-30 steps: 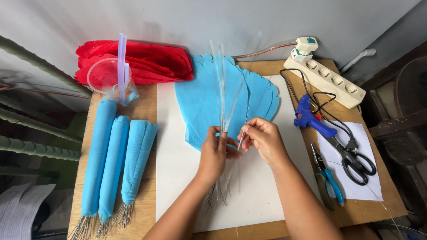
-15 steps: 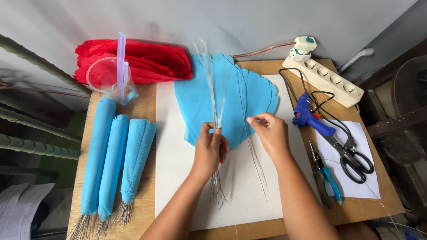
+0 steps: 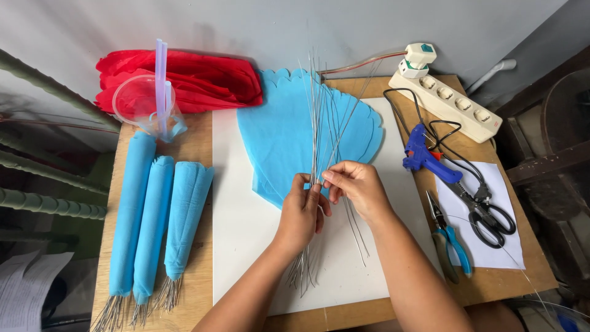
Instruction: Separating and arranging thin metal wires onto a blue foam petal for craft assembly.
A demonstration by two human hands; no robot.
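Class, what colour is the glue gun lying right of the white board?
Blue, with a black cord; the glue gun shows clearly in the head view.

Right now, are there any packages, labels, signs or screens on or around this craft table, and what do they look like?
No packages, signs or screens show.
Printed paper sheets: bottom left, below the table's edge; white with grey lines of print, too small to make out.
Blank white sheet: right end of the table, under the scissors; rectangular, no marks.
Glue gun: blue, right of the hands; no label visible.

Three blue paper rolls [image 3: 153,215], one glue gun [image 3: 424,154], one scissors [image 3: 488,218], one pliers [image 3: 452,243].
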